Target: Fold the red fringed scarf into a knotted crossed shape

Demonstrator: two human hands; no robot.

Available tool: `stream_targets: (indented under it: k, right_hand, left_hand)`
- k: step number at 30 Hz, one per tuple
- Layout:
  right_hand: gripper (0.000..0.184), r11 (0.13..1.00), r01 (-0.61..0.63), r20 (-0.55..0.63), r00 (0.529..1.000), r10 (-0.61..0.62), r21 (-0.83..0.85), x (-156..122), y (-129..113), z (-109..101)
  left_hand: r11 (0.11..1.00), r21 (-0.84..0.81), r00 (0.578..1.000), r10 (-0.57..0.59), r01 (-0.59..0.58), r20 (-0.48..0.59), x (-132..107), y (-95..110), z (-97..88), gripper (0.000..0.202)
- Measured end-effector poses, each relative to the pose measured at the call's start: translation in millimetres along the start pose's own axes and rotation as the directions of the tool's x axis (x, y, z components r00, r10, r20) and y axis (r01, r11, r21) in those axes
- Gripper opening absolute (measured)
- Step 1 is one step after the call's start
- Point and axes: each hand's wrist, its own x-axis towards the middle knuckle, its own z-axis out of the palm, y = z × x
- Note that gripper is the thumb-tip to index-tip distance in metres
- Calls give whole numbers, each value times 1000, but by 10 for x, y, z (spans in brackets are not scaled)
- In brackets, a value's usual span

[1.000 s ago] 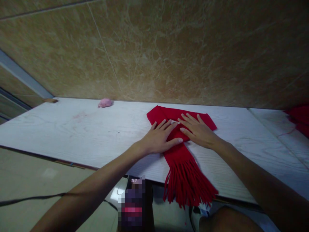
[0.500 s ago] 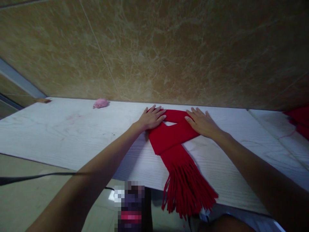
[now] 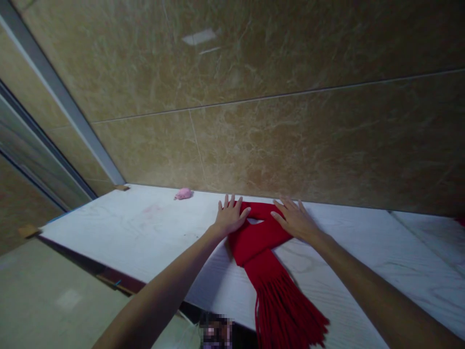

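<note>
A red scarf (image 3: pixel 259 237) lies folded across itself on a white wood-grain table (image 3: pixel 145 228), with a small gap of table showing inside the fold. Its fringed end spreads toward the near edge and reaches the bottom of the picture. My left hand (image 3: pixel 231 215) rests on the scarf's upper left corner, fingers spread and pointing at the wall. On the upper right corner lies my right hand (image 3: pixel 294 218), also flat with fingers apart. Neither hand grasps the cloth.
A small pink lump-shaped object (image 3: pixel 183 194) sits by the wall, left of the scarf. The tiled wall (image 3: pixel 254 145) borders the table's far side. A brown block (image 3: pixel 29 231) is at the left corner. Some red cloth shows at the far right edge.
The view has tilted up and turned left, so more wall shows and everything on the table appears lower. Both hands stay on the scarf's corners, and its fold looks the same.
</note>
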Motion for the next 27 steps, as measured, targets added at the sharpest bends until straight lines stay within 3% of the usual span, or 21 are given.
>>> stream_targets:
  k: [6,12,17,27]
  right_hand:
    - [79,1000,23,83,996,-22,-10,-117,-41,121]
    - [74,999,2,144,990,3,-35,-14,-264,47]
    - [71,999,-17,191,981,23,-30,229,-659,29]
    - [72,999,-4,197,980,-5,46,935,-1594,257]
  left_hand:
    - [997,-58,996,-35,40,86,-135,87,153,72]
    - [995,-82,993,-42,51,109,-31,-161,152,71]
    - [996,-72,992,-46,54,114,57,-623,151,71]
    - [999,-5,992,-48,49,118,241,-1861,81,70]
